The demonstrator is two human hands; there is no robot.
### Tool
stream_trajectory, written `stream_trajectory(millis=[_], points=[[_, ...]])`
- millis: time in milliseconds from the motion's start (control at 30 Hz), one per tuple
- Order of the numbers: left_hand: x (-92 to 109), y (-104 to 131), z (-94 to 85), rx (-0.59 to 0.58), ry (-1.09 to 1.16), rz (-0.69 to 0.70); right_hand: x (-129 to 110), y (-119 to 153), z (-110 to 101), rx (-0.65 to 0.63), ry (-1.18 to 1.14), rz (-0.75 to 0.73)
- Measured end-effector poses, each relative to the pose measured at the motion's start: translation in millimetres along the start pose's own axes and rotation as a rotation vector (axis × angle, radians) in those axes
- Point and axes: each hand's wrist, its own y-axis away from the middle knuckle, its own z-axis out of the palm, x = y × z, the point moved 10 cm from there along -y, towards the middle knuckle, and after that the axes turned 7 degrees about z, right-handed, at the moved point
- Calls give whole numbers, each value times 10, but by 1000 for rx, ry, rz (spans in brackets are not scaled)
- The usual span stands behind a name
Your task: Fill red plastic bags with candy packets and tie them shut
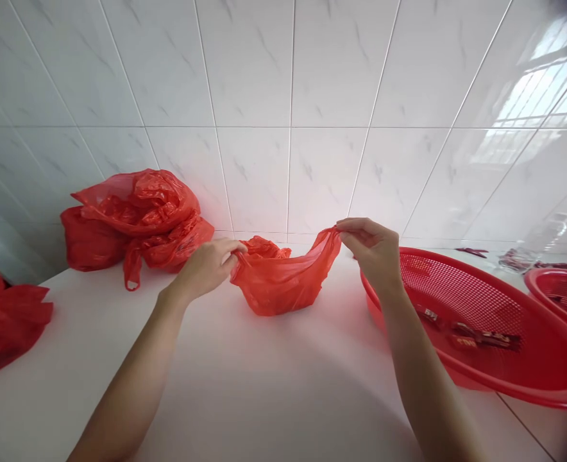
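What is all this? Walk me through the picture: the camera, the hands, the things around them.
There is no machine here. One camera, worn on a person's head, looks forward and down. The bare left hand and right hand are the wearer's own. They pinch a red plastic bag by its upper edge, spread between them. On the white surface, a heap of crumpled red bags sits to the left. To the right, a red basket holds small wrapped packets. Behind stands a tiled wall.
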Motion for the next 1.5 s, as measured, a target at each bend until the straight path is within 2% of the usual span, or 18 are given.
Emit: stream_trajectory(millis=[100, 167, 200, 267, 400, 500, 600, 700, 767, 833, 967, 1033, 1200, 1300, 1400, 1500], points=[[66, -51, -270, 292, 241, 19, -81, 20, -18, 9, -62, -11], [138, -116, -332, 395, 408, 31, -143, 42, 1, -4, -100, -25], [200, -173, -320, 401, 479, 45, -175, 56, 24, -20, -116, -33], [374, -321, -226, 343, 595, 87, -246, 91, 89, -70, -137, -51], [747, -595, 125, 110, 825, 129, -400, 187, 237, -180, -139, -93], [988, -687, 392, -63, 987, 146, -518, 264, 315, -239, -111, -138], [1102, -718, 501, -121, 1068, 155, -576, 289, 298, -234, -79, -170], [1083, -750, 473, -89, 1087, 135, -542, 233, 165, -156, -97, -175], [1072, -776, 420, -70, 1080, 142, -448, 172, 135, -158, -123, -133], [1092, -806, 355, -60, 1073, 178, -305, 127, 229, -255, -141, -42], [1137, -861, 245, -31, 1145, 233, -47, 213, 609, -585, -222, 153], [1110, -888, 218, -4, 1206, 209, 41, 270, 722, -664, -288, 225], [926, -950, 167, 102, 1246, 117, 172, 241, 718, -572, -460, 306], [801, -983, 189, 93, 1189, 50, 245, 205, 706, -492, -570, 365], [662, -1001, 151, 89, 1039, 7, 337, 171, 694, -399, -634, 414], [516, -983, -7, 142, 816, -18, 408, 141, 646, -313, -638, 422]])
